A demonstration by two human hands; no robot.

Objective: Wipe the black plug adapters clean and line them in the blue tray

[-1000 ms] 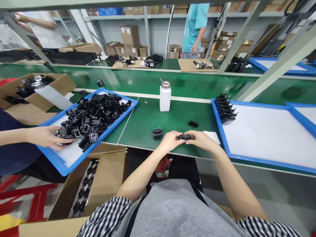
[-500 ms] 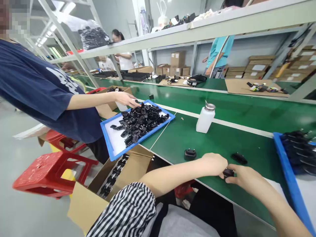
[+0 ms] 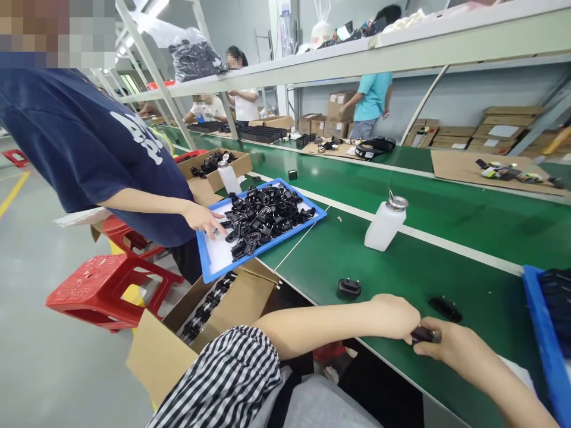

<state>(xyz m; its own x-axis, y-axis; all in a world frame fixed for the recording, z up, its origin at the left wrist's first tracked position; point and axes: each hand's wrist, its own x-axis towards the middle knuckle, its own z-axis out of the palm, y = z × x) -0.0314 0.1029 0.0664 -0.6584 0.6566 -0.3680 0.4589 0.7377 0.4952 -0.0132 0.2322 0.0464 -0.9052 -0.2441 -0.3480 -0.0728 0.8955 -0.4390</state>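
My left hand [image 3: 397, 316] and my right hand [image 3: 451, 340] meet over the front edge of the green bench. Between them is a small black plug part [image 3: 426, 335], gripped by the closed fingers of my right hand. My left hand is closed at its other end, with its fingertips mostly hidden. A black two-pin plug [image 3: 348, 288] stands pins up on the bench to the left. Just beyond my right hand lies another dark plug piece [image 3: 445, 308]. A white bottle with a metal pump top [image 3: 384, 227] stands farther back.
At left, a co-worker's hand [image 3: 206, 219] reaches over a blue-rimmed tray [image 3: 206, 261] heaped with black plug parts. An open carton [image 3: 241, 291] sits below the bench edge. Another blue tray [image 3: 542, 339] stands at right. A shelf [image 3: 312, 66] crosses overhead.
The view has turned slightly left. The co-worker's hand has moved from the tray's far side to its near left part. My hands remain together on the plug part, which is now angled differently.
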